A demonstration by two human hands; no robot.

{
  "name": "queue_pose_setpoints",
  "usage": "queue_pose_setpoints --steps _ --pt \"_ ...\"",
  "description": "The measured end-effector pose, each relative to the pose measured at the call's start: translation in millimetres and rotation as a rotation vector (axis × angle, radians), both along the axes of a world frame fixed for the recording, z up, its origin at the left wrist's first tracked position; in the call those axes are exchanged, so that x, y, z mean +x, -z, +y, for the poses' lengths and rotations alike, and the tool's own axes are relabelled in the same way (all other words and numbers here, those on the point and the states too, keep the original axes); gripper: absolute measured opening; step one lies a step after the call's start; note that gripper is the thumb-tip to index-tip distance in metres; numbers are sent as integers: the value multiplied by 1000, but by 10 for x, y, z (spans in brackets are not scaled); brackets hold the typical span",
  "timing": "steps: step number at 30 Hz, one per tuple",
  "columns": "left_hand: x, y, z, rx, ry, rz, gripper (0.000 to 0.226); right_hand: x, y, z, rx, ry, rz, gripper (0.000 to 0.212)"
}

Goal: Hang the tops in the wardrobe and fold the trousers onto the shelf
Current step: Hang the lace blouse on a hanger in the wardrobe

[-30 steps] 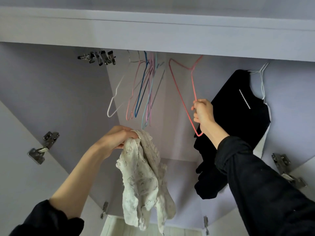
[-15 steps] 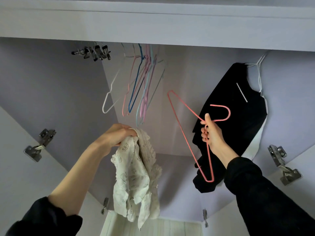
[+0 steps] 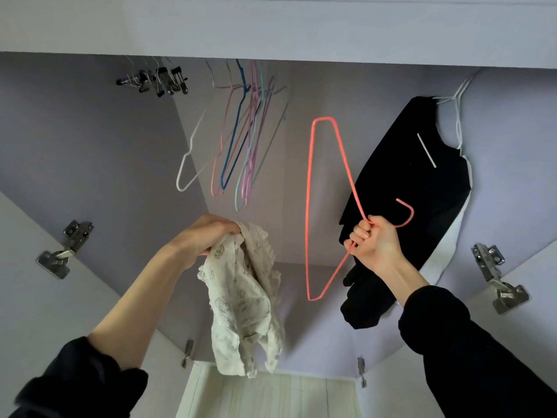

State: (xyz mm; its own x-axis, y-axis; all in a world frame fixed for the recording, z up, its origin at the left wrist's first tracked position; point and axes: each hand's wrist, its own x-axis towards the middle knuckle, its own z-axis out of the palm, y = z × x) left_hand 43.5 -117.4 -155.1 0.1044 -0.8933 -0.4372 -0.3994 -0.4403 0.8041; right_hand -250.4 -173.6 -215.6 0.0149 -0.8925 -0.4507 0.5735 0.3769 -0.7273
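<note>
My left hand point(image 3: 208, 235) grips a bunched cream patterned top point(image 3: 244, 303) by its upper edge, and the cloth hangs down in front of the open wardrobe. To its right, my right hand point(image 3: 375, 244) holds a coral wire hanger point(image 3: 309, 206) by the neck, with its hook curving out to the right and its triangle standing on end. A black top point(image 3: 416, 188) hangs on a white hanger point(image 3: 458, 116) at the right of the wardrobe, behind my right hand.
Several empty coloured wire hangers point(image 3: 241, 140) hang at the middle of the rail, with a bunch of clip hangers point(image 3: 159, 81) to their left. Door hinges point(image 3: 64, 250) point(image 3: 494, 277) stick out on both sides. A pale wooden shelf point(image 3: 271, 396) lies at the bottom.
My right hand lifted the coral hanger off the rail and brought it down in front of the black top, turning it on end. The left hand kept holding the cream top.
</note>
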Motion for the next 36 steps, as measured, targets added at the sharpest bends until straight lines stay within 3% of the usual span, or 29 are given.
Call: queue_pose_setpoints --steps 3,8,13,19,23,29,32,36 --pt "-4 -34 -15 -19 -21 -16 33 138 -6 -21 -52 -143 157 39" --pt "52 -70 -52 -123 -53 -98 17 197 52 42 -200 -362 778 38" --pt "43 -70 -36 -175 -3 -196 11 294 22 60 -247 -404 1011 40" --pt "152 -103 5 -199 -45 -282 23 179 -66 13 -209 -260 921 37" --pt "53 -101 11 -217 -30 -303 35 290 -114 46 -260 -372 1066 41" --pt "-259 -88 -11 -327 78 -432 40 716 -221 187 -345 -513 1070 44" --pt "-347 -100 -12 -383 92 -513 40 858 -213 248 -362 -529 952 45" --pt "-362 -125 47 -442 224 -790 35 933 -291 252 -375 -454 793 49"
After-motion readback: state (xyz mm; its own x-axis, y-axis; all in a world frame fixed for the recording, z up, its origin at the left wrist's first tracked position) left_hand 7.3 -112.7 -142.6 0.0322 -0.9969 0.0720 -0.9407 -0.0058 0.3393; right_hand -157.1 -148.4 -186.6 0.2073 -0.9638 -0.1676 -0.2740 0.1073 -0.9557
